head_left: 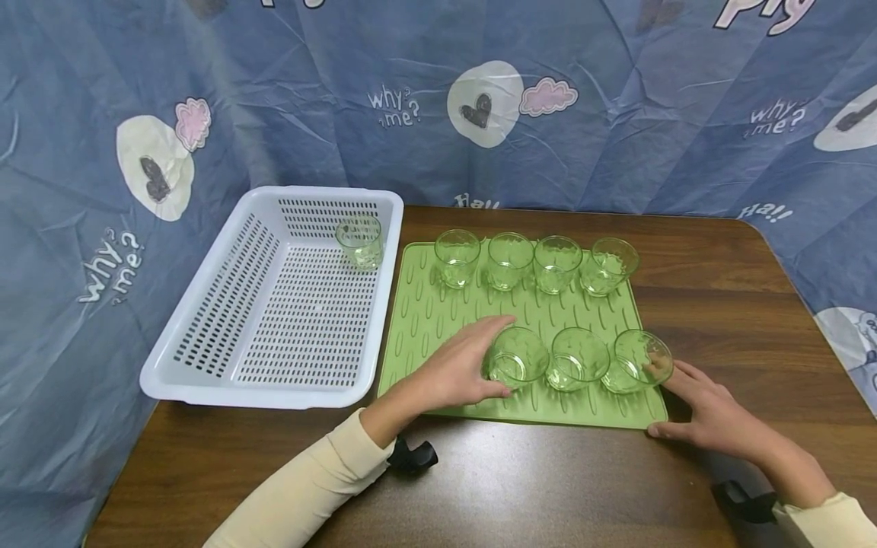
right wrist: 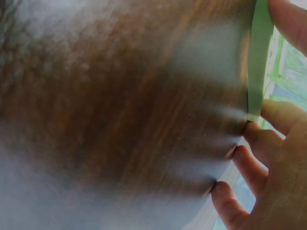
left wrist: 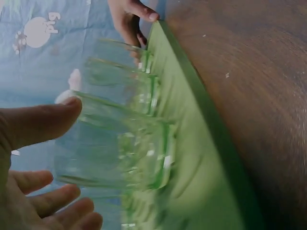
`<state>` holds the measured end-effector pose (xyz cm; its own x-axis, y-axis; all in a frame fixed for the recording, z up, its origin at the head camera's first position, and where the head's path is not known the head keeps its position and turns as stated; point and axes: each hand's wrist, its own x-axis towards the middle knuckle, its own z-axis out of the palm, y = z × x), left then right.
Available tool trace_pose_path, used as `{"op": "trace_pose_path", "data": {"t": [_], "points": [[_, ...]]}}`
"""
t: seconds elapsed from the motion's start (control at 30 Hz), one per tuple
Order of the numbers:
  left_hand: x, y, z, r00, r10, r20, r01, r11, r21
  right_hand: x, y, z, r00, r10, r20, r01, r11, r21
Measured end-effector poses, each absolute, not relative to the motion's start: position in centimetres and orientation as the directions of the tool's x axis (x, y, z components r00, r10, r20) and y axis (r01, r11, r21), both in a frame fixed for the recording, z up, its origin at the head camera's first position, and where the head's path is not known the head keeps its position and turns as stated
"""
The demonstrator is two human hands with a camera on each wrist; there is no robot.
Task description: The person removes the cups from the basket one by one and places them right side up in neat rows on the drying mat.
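Clear glass [head_left: 518,356] – upright on green mat [head_left: 438,316]

I see clear, glossy green-tinted glass cups [head_left: 518,356] on a matt, ribbed green rubbery mat [head_left: 438,312]; beside it, a smooth white perforated plastic basket [head_left: 274,304] on the dark polished wood-grain table [head_left: 719,297].

My three views
Head looks down over my table; both wrist cameras sit close, sharing the green mat [head_left: 438,320] edge.
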<state>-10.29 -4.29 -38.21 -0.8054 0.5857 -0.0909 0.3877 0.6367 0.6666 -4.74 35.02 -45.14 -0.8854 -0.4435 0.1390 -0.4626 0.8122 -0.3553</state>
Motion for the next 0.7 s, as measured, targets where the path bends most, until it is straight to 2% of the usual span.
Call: {"op": "trace_pose_path", "data": {"t": [0.33,0.53,0.7], "points": [[-8.4,-9.5,-32.7,-0.823,0.562,0.077,0.501,0.656,0.565,-4.9,35.1,-45.1,-0.895,-0.424,0.141,-0.446,0.825,-0.347],[-8.9,-12.8,-29.8,-0.828,0.547,0.125,0.531,0.692,0.490,-4.8,35.1,-45.0,-0.905,-0.412,0.105,-0.422,0.835,-0.352],[-9.5,-14.7,-28.0,-0.837,0.523,0.161,0.531,0.704,0.472,-4.7,35.0,-45.1,-0.912,-0.402,0.084,-0.404,0.843,-0.356]]}}
